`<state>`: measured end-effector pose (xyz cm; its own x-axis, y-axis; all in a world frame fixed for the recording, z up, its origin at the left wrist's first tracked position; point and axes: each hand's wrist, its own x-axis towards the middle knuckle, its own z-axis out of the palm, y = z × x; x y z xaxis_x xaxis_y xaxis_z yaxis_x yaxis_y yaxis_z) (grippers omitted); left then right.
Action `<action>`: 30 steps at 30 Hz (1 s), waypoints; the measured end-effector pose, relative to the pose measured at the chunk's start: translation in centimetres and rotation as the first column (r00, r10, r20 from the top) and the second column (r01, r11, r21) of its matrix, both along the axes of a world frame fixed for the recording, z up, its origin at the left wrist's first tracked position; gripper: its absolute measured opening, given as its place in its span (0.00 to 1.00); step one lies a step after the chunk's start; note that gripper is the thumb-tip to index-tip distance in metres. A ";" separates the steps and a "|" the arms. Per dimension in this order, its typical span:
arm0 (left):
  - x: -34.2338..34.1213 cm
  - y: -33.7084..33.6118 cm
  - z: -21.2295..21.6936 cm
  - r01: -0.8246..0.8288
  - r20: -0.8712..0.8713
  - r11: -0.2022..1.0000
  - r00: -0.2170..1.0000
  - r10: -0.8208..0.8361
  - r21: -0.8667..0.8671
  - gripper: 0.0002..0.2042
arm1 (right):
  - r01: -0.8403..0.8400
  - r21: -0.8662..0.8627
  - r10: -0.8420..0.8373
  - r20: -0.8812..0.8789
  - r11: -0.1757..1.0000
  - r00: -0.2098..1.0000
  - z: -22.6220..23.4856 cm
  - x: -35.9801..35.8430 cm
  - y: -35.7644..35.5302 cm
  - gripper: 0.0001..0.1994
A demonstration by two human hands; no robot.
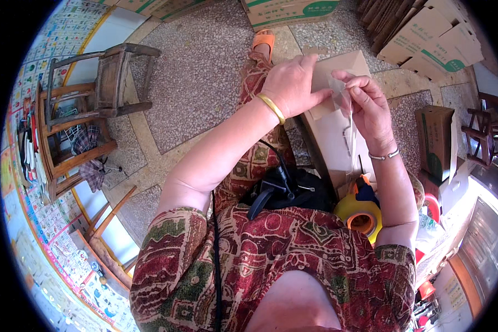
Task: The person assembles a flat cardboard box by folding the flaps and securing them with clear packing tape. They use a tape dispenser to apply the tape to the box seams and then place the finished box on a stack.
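A long cardboard box (332, 138) lies in front of me, slightly right of the middle, running away from my lap. My left hand (290, 83), with a gold bangle at its wrist, rests over the box's far left edge, fingers stretched and thumb reaching across the cardboard. In my right hand (371, 105), a piece of clear packing tape (340, 93) is pinched between thumb and fingers just above the far part of the box. The tape looks crumpled or folded. Close to my right forearm sits a yellow tape dispenser (343, 209) with an orange core.
Wooden chairs (115, 77) stand on the left, with cloth and papers on one. Stacked flattened cartons (437, 41) lean at the far right, and another carton (434, 135) stands below them. A green-striped carton (288, 14) is straight ahead. A black bag (307, 191) rests on my lap.
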<state>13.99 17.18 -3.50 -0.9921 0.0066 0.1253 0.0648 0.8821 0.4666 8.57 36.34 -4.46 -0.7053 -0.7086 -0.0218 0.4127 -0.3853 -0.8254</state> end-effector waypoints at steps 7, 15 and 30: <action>0.7 0.1 1.5 0.089 -0.018 0.993 0.996 -0.090 -0.071 0.35 | -0.013 0.144 0.006 0.052 0.990 0.999 1.9 1.7 0.3 0.07; 1.0 -0.2 1.7 0.204 -0.111 0.968 0.969 -0.222 -0.148 0.33 | -0.064 0.092 0.051 0.133 0.994 0.990 1.6 2.2 0.6 0.06; -1.6 -2.8 5.9 0.379 0.371 0.911 0.832 -0.413 0.165 0.22 | -0.049 0.286 0.170 -0.415 0.957 0.894 2.9 2.7 -0.6 0.03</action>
<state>12.35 14.39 2.41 -0.8736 0.4160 -0.2526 0.1984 0.7783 0.5957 11.23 35.77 -1.59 -0.6053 -0.7928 0.0716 0.0195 -0.1046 -0.9943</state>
